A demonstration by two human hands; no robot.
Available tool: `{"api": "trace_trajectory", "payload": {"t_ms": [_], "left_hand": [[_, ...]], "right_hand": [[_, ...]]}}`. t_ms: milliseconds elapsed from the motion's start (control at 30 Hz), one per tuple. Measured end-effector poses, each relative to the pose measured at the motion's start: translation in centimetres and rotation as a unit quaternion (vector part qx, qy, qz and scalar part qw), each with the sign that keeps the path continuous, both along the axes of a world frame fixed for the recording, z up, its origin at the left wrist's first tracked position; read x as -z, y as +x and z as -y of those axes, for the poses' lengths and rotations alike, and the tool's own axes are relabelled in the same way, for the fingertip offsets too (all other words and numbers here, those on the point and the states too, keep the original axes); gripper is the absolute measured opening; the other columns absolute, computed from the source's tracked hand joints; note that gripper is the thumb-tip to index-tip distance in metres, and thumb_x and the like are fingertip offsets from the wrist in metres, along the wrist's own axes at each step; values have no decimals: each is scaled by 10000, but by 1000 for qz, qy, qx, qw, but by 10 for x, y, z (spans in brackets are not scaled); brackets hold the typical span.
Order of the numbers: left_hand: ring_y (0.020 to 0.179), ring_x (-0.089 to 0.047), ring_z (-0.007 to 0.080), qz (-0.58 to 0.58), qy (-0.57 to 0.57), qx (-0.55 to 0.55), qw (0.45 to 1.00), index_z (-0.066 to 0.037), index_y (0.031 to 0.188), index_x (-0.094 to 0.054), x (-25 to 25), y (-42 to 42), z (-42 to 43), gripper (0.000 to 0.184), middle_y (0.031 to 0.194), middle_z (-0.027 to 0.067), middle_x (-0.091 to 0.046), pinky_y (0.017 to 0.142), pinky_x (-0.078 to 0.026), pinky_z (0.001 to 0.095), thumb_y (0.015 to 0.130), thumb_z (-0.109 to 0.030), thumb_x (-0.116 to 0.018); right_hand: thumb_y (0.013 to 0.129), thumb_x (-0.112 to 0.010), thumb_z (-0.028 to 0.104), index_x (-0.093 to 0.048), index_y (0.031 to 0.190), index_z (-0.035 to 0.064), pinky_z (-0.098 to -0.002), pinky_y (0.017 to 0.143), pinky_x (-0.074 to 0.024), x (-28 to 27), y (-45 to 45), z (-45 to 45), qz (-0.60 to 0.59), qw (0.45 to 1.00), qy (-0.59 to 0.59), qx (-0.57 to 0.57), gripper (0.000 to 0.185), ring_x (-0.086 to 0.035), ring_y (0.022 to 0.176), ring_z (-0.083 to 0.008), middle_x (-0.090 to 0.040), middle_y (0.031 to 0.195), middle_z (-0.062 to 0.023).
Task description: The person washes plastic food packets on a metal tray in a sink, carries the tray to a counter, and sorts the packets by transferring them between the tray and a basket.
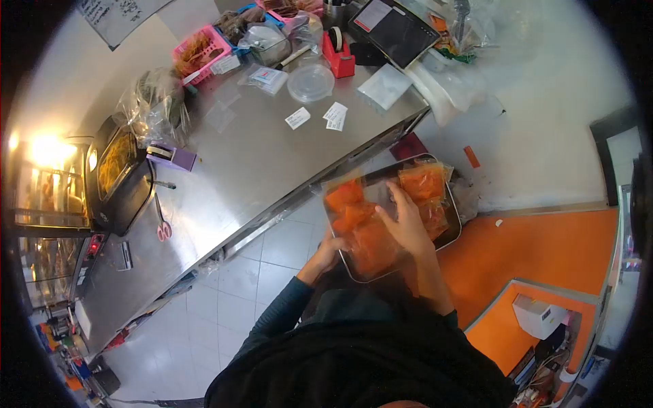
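Observation:
A metal tray (458, 223) with a raised rim is held in front of my body. Several clear plastic bags of orange food lie in it, among them a bag (422, 181) at the far right and a larger bag (373, 248) at the near left. My left hand (328, 253) grips the tray's left edge, its fingers partly hidden. Over the middle of the tray, my right hand (408, 221) has its thumb and fingers apart. Nothing shows in its grasp, though I cannot tell whether it touches a bag.
A steel table (231, 170) runs along the left and far side. On it are scissors (163, 228), a purple tape dispenser (173, 158), a red tape dispenser (338, 58), a plastic lid (311, 83), labels (297, 118) and a tablet (394, 30). An orange surface (537, 245) lies right.

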State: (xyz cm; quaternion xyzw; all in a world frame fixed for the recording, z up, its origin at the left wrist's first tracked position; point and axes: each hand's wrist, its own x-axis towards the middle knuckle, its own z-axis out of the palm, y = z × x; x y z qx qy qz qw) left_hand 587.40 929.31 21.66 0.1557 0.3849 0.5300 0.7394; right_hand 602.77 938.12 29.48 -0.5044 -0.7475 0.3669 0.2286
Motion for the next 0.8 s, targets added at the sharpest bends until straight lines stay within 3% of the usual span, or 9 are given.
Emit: {"api": "trace_trajectory", "payload": {"t_ms": [133, 233, 333, 400, 467, 533, 633, 733, 800], "left_hand": [[752, -537, 167, 18, 4, -18, 1000, -2, 1080, -401, -6, 10, -4, 554, 884, 95, -533, 645, -436, 238, 528, -15, -443], [747, -532, 161, 36, 0, 18, 999, -3, 1096, -404, 11, 10, -7, 575, 897, 88, -532, 627, -425, 226, 523, -6, -444], [729, -522, 151, -1, -36, 33, 999, -4, 1110, -405, 14, 8, -11, 595, 882, 72, -530, 625, -417, 223, 517, -2, -449], [703, -499, 134, -23, -75, 32, 996, -1, 1130, -396, 16, 15, -11, 616, 840, 51, -523, 643, -411, 237, 516, -2, -450], [703, -486, 131, -26, -86, 52, 995, -2, 1128, -397, 14, 14, -10, 616, 830, 46, -514, 655, -410, 244, 514, -5, -450], [704, -478, 131, -34, -98, 73, 992, -2, 1128, -397, 21, 20, -8, 617, 824, 45, -508, 661, -410, 248, 514, -8, -450], [694, -472, 136, -47, -113, 75, 990, -3, 1126, -399, 35, 24, 0, 617, 815, 47, -500, 659, -410, 246, 512, -14, -454], [719, -504, 166, -18, -90, 59, 994, 9, 1119, -406, 11, 27, -7, 608, 863, 66, -517, 694, -425, 259, 514, -13, -469], [782, -519, 163, 16, -68, 76, 995, -16, 1147, -378, 14, 21, -13, 624, 899, 67, -523, 681, -440, 258, 530, 8, -468]], "right_hand": [[753, -580, 149, -386, 1161, -11, -357, 857, -375, 5, 7, -4, 49, 996, 72, -13, 479, -464, 1007, -337, -474, 1090, -208], [771, -567, 203, -408, 1142, -10, -364, 825, -401, -8, 16, -10, -49, 997, -10, -56, 457, -481, 1003, -337, -488, 1068, -222], [773, -570, 192, -456, 1125, 19, -312, 727, -450, -31, 39, -11, -170, 967, -188, 19, 408, -537, 930, -237, -534, 1037, -160], [791, -551, 192, -465, 1134, 47, -261, 643, -456, -7, 74, -20, -145, 986, -67, 48, 383, -547, 866, -160, -543, 1036, -111], [806, -530, 204, -480, 1118, 44, -277, 664, -443, -4, 103, -29, -120, 982, 11, 146, 354, -536, 854, -172, -548, 1020, -99], [818, -519, 254, -482, 1118, 45, -302, 712, -430, 7, 138, -32, -2, 972, 33, 234, 367, -526, 861, -181, -548, 1013, -102], [836, -472, 351, -421, 1187, 55, -348, 843, -366, 39, 188, -28, -35, 963, -110, 242, 462, -458, 1021, -222, -474, 1136, -134], [819, -506, 355, -439, 1152, 11, -290, 860, -353, 60, 198, -24, -148, 938, -191, 248, 483, -471, 1000, -189, -482, 1120, -95], [813, -425, 471, -302, 1237, 1, -323, 946, -239, 56, 194, -24, -139, 925, -293, 196, 645, -277, 1162, -230, -306, 1261, -136]]}}
